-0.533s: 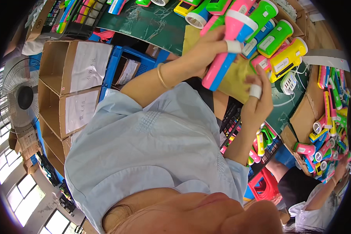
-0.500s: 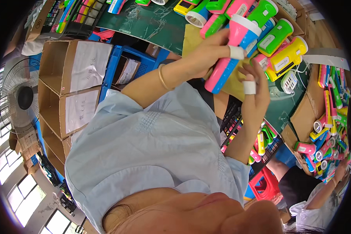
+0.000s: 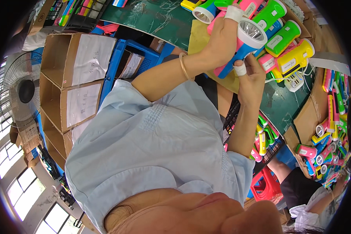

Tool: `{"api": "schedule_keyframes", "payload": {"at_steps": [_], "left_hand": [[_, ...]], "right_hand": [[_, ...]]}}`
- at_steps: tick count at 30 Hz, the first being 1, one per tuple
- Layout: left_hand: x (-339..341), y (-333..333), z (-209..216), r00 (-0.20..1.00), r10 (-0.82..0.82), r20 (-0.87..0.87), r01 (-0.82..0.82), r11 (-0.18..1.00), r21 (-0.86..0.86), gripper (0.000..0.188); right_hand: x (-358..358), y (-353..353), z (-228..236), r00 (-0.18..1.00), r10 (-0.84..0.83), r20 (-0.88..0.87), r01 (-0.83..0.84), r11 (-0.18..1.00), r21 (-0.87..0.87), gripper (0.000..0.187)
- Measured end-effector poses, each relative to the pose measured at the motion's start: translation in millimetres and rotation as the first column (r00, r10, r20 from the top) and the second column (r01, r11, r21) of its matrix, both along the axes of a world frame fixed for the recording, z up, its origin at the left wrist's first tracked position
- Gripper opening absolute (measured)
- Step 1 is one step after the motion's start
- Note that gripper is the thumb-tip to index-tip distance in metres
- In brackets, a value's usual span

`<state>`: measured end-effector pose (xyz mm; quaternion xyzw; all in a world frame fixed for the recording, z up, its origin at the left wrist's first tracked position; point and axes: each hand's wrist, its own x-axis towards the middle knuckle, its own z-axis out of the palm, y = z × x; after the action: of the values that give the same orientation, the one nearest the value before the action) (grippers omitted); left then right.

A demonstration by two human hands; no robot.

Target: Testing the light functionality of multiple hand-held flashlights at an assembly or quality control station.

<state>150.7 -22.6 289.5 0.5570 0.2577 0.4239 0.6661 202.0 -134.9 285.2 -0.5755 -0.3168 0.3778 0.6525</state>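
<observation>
A pink and blue flashlight (image 3: 243, 49) is tilted between my hands, its white-rimmed round lens facing up and toward the right. My left hand (image 3: 222, 43) is wrapped around its pink side, with the white-taped thumb raised beside the lens rim. On the blue side, my right hand (image 3: 251, 78) has its taped thumb against the body and its fingers curled; some of the fingertips are hidden. Beneath the flashlight lies a yellow cloth or sheet (image 3: 197, 39) on the green table (image 3: 144, 21). Green flashlights (image 3: 283, 38) and a yellow flashlight (image 3: 294, 59) are piled just beyond my right hand.
A white multi-port charger (image 3: 294, 81) with cables sits at the table's right. Cardboard bins (image 3: 68, 105) and a blue crate (image 3: 144, 58) stand at left. At right, a large heap of flashlights (image 3: 327, 146) lies near another person's arm (image 3: 331, 197). A red stool (image 3: 266, 185) is below.
The flashlight has turned so that its lens now shows. My left hand has moved up, its thumb now near the lens rim, and my right hand has closed in on the body.
</observation>
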Motion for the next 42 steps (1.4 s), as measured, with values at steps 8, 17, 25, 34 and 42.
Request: {"api": "schedule_keyframes", "payload": {"at_steps": [8,17,25,34,42], "left_hand": [[-0.7,-2.9,25.5,0.947,-0.034,0.318,0.191,0.858,-0.477,0.064],[-2.5,2.2,6.9,0.765,-0.093,0.638,0.507,0.698,-0.506,0.047],[13.6,3.2,27.8,0.941,-0.196,0.275,0.314,0.804,-0.505,0.058],[-129.4,173.0,8.4,0.327,0.929,-0.175,-0.118,0.224,0.967,0.051],[-180.9,221.1,-13.3,0.333,0.794,-0.508,-0.058,0.555,0.83,0.062]], "right_hand": [[-9.6,0.1,5.5,0.769,-0.352,0.534,0.381,0.923,0.059,0.039],[21.7,-3.8,-4.2,0.992,0.126,-0.033,-0.125,0.992,0.004,0.046],[18.0,-11.1,-8.8,0.973,-0.019,-0.23,0.001,0.997,-0.077,0.048],[214.1,-153.4,11.7,0.674,-0.707,-0.214,0.735,0.673,0.09,0.024],[194.6,-137.5,23.1,0.083,-0.919,0.385,0.912,0.225,0.342,0.033]]}}
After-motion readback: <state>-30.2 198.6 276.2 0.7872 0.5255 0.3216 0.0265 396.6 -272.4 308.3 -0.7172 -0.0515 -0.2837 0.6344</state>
